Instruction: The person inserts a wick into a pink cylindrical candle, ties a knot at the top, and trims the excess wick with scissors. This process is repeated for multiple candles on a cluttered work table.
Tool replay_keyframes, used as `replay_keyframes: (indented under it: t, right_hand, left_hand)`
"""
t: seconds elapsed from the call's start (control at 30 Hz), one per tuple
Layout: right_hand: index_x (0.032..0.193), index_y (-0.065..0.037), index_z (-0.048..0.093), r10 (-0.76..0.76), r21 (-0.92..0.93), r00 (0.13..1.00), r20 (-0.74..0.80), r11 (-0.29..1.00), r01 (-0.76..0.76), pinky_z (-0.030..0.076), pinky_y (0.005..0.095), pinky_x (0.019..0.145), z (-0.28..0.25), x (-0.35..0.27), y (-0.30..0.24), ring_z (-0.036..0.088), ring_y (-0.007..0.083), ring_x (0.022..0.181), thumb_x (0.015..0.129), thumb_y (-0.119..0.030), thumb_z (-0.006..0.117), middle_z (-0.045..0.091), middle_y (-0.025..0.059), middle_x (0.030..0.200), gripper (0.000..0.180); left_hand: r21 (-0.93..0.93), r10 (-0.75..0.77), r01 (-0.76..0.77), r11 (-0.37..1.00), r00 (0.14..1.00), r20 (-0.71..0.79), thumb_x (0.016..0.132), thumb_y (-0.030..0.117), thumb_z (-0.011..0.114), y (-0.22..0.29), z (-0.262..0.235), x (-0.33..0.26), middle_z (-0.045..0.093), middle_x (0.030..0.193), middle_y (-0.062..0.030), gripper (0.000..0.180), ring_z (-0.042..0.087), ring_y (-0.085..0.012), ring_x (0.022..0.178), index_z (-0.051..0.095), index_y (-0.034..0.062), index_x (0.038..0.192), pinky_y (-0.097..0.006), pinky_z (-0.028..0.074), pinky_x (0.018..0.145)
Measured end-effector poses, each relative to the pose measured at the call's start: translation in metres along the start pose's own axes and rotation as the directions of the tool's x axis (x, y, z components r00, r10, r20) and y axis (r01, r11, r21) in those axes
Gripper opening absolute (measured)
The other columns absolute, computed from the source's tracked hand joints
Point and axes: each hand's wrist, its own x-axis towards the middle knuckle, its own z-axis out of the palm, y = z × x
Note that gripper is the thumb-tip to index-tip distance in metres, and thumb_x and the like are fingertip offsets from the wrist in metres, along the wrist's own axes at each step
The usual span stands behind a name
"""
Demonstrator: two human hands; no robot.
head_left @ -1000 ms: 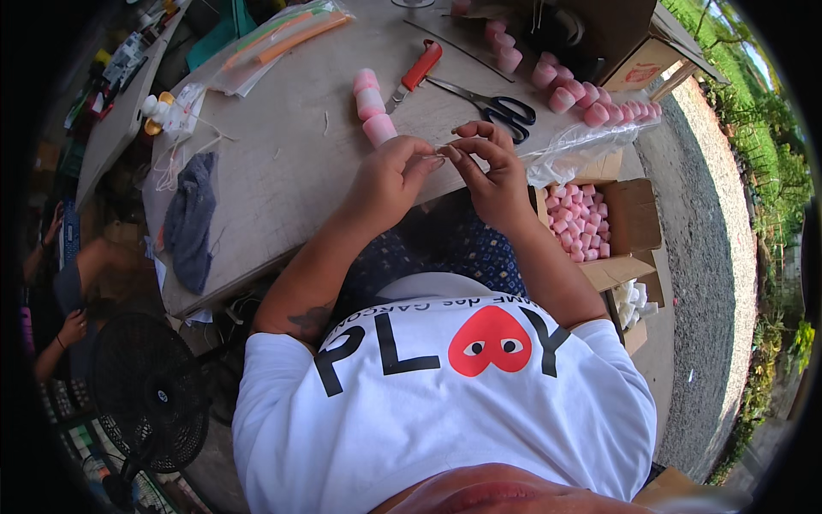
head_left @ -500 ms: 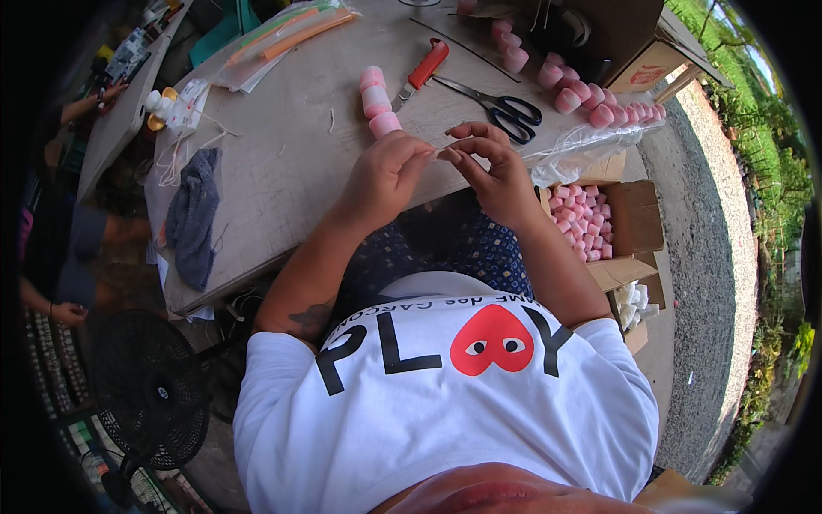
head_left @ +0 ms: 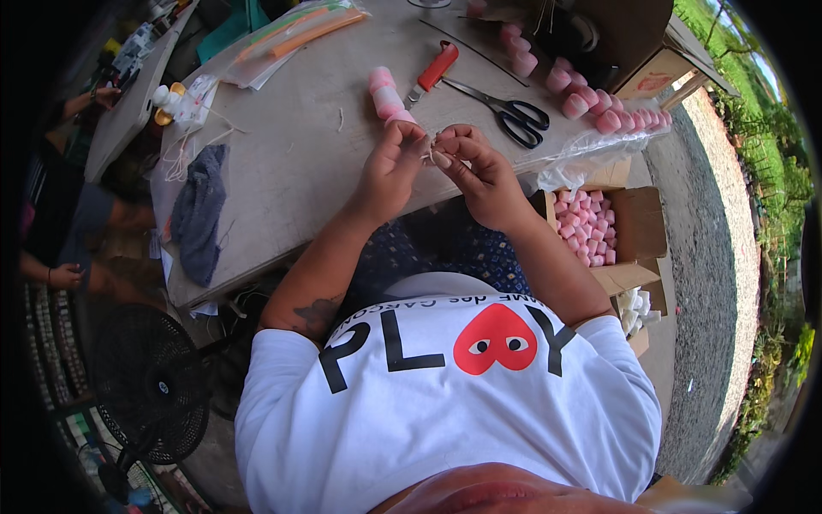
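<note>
Thumb and fingertips of my left hand are closed in a pinch on a thin whitish string. My right hand pinches the same string, its fingertips nearly touching the left ones. Just beyond my left hand, a row of pink foam-like cylinders lies end to end on the table, its nearest piece partly hidden by my fingers. Whether the string runs through these pieces cannot be seen. Right of the row lies a red-handled knife, its blade toward the row. Black-handled scissors lie beside it.
More pink cylinders line the table's far right, near a cardboard box. Below the right edge, an open carton holds many. A grey cloth and plastic-wrapped orange strips lie left. A fan and another person's hand are at left.
My hands have come closer together, and the string between them now looks bent or looped. The near end of the cylinder row is more covered by my left fingers. The view has shifted slightly.
</note>
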Motion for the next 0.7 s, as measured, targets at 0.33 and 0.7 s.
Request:
replay_keyframes:
  t: [0.33, 0.7]
  right_hand:
    - [0.093, -0.004, 0.062, -0.278, -0.631, 0.957, -0.088, 0.759, 0.162, 0.037, 0.0374, 0.085, 0.015, -0.007, -0.002, 0.056, 0.0235, 0.089, 0.079, -0.006, 0.066, 0.057, 0.0082, 0.084, 0.015]
    - [0.102, -0.004, 0.065, 0.299, 0.126, 0.942, 0.151, 0.940, -0.318, 0.045, 0.0174, 0.050, -0.016, -0.004, -0.006, 0.054, 0.0033, 0.062, 0.092, -0.016, 0.059, 0.062, 0.0010, 0.093, 0.016]
  left_hand:
    - [0.089, 0.006, 0.003, 0.996, 0.994, -0.110, 0.099, 0.023, 0.049, -0.010, 0.007, -0.004, 0.050, 0.093, -0.0024, 0.017, 0.046, -0.0070, 0.081, 0.049, 0.0054, 0.097, -0.023, 0.041, 0.074]
    - [0.486, 0.287, -0.219, 0.846, 0.956, -0.067, 0.091, 0.012, 0.061, -0.005, 0.004, -0.001, 0.051, 0.086, -0.0086, 0.013, 0.052, -0.0163, 0.077, 0.051, 0.0029, 0.091, -0.030, 0.044, 0.070]
